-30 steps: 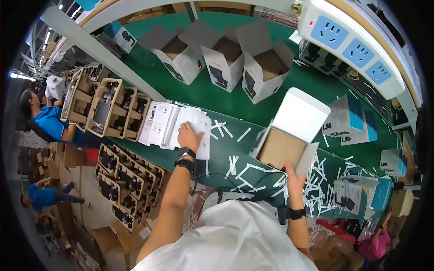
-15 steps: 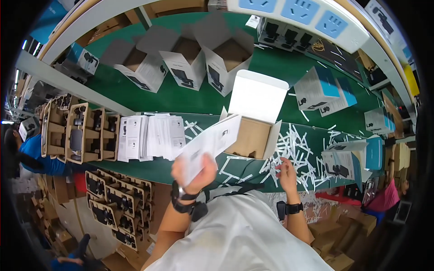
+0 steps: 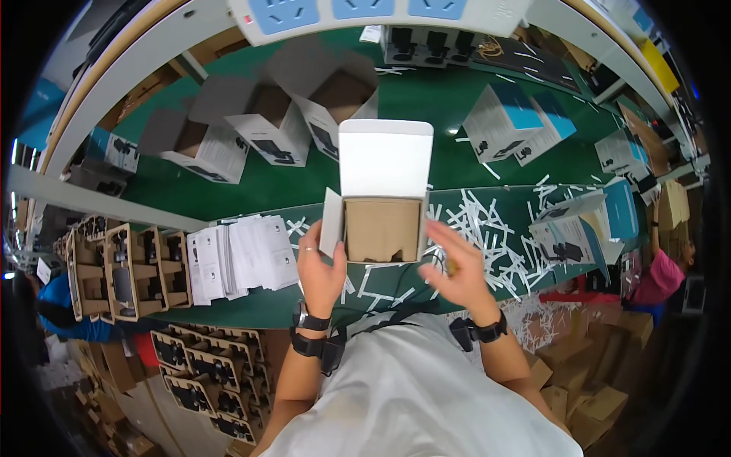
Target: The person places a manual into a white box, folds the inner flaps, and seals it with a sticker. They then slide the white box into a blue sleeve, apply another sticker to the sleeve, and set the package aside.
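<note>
Both — left hand (image 3: 320, 279) and slanted right hand (image 3: 461, 276) — flank the box (image 3: 384, 179).

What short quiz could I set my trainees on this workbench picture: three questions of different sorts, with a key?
1. Multiple choice: Which thing is the left hand at?
a) the stacked leaflets
b) the left side flap of the open box in front of the person
c) the power strip

2. True or false: More white paper strips lie to the right of that box than to its left.

3. Count: How many other open boxes stand side by side toward the back left of the green surface?

Key: 1. b; 2. True; 3. Three
</note>
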The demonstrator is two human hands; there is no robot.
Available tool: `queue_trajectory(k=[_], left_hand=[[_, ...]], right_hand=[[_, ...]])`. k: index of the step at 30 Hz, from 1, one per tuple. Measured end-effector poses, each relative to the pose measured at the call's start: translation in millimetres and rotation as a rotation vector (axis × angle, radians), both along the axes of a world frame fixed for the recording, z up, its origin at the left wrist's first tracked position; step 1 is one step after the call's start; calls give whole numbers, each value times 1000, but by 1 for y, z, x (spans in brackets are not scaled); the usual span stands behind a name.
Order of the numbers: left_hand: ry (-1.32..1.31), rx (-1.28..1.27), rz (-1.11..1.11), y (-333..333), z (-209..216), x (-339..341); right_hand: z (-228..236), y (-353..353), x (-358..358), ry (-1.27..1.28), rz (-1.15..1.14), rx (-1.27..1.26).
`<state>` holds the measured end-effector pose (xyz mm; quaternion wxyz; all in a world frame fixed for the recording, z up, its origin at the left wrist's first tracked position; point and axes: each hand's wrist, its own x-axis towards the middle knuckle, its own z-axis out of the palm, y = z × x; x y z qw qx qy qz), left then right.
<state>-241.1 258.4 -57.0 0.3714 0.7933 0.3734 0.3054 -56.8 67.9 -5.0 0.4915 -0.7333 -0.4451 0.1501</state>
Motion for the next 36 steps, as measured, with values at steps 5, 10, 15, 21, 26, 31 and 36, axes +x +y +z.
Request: queue_trajectory(k=[5, 10, 15, 21, 26, 31, 36], left_hand=[[20, 348, -474, -23, 42, 24], [267, 582, -528, -27, 17, 30], [226, 546, -523, -28, 14, 33], [225, 538, -515, -31, 16, 31], [229, 525, -522, -31, 13, 30], [247, 542, -501, -30, 10, 31], [179, 604, -473, -32, 3, 33]], right_hand=[[-5, 11, -5, -231, 183, -230], [-11, 29, 22, -226, -109, -96], [-23, 44, 38, -399, -280, -131], [-20, 43, 37, -415, -287, -156], [-22, 44, 36, -370, -309, -174], [-6, 69, 6, -258, -119, -31], [-9, 130, -7, -444, -81, -144]])
